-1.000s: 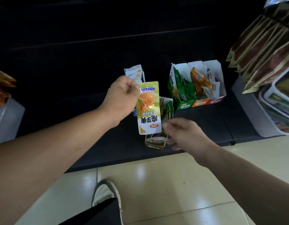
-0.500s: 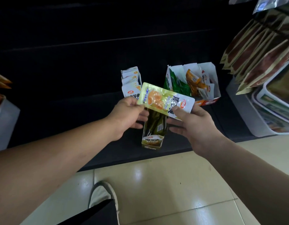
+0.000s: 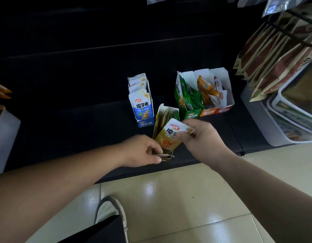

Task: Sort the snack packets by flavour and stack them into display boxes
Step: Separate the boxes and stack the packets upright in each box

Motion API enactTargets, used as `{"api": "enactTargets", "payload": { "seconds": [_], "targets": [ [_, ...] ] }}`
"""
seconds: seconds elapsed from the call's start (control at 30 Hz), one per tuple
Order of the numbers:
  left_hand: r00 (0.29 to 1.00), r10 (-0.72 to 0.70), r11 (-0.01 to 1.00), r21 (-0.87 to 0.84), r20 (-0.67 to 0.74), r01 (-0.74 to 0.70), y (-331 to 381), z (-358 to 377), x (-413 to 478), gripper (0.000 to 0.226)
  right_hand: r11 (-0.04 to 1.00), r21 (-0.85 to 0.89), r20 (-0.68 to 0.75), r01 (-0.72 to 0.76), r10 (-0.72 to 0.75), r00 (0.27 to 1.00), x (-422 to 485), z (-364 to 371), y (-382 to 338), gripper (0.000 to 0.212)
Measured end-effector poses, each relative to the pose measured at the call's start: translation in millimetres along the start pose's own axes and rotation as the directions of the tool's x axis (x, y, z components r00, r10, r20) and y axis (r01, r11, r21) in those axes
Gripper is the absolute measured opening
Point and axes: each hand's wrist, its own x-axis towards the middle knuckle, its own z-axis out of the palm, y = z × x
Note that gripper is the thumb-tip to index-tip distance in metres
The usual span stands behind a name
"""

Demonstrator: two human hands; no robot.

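My right hand pinches a yellow-green snack packet by its white top, with the packet's lower end inside the front of the yellow-green display box on the dark shelf. My left hand grips that box's front flap at its near end. A blue display box full of blue-and-white packets stands just behind and to the left. Further right stand a green box, an orange box and a red box, side by side, each holding packets.
The dark shelf runs across the view with a pale tiled floor below and my shoe on it. White tubs of packaged goods crowd the right, with brown pouches hanging above. A translucent bin sits far left.
The packet passed from my left hand to my right hand, which has lowered it into the yellow-green box. My left hand has dropped to grip the box's front flap.
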Motion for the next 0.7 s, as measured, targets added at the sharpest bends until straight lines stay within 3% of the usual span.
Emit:
{"api": "enactTargets", "payload": {
  "seconds": [0.1,0.27,0.33,0.4,0.47,0.53,0.6,0.63,0.7],
  "targets": [
    [0.99,0.07,0.997,-0.022,-0.125,-0.074,-8,4,5,0.011,0.998,-0.06,0.064,-0.031,0.035,0.997,0,9,7,0.011],
    [0.994,0.074,0.975,-0.201,-0.078,-0.088,-17,-4,7,0.006,0.99,-0.026,0.115,-0.136,0.138,0.984,1,18,9,0.014],
    [0.993,0.073,0.97,-0.226,-0.092,-0.093,-17,-8,5,0.007,0.98,-0.184,0.173,-0.072,0.104,0.979,-1,21,3,0.015],
    [0.993,0.064,0.969,-0.232,-0.096,-0.085,-18,-13,4,0.006,0.89,-0.456,0.201,0.011,0.091,0.975,-2,25,-5,0.016],
    [0.995,0.056,0.969,-0.235,-0.087,-0.075,-17,-15,3,0.004,0.837,-0.547,0.179,0.014,0.1,0.979,-3,29,-8,0.017],
    [0.995,0.045,0.972,-0.228,-0.086,-0.064,-14,-14,3,0.004,0.92,-0.384,0.22,-0.073,0.169,0.961,-5,33,-5,0.022],
    [0.997,0.018,0.973,-0.23,-0.079,-0.036,-11,-14,2,0.011,0.953,-0.054,0.337,-0.298,0.298,0.893,-11,37,-6,0.03],
    [0.998,-0.004,0.973,-0.232,-0.07,-0.012,-10,-16,2,0.015,0.925,0.007,0.395,-0.379,0.346,0.851,-13,37,-7,0.043],
    [0.994,-0.069,0.974,-0.221,-0.082,0.05,-9,-19,2,0.026,0.917,-0.057,0.428,-0.394,0.379,0.821,-14,39,-7,0.051]
  ]
}}
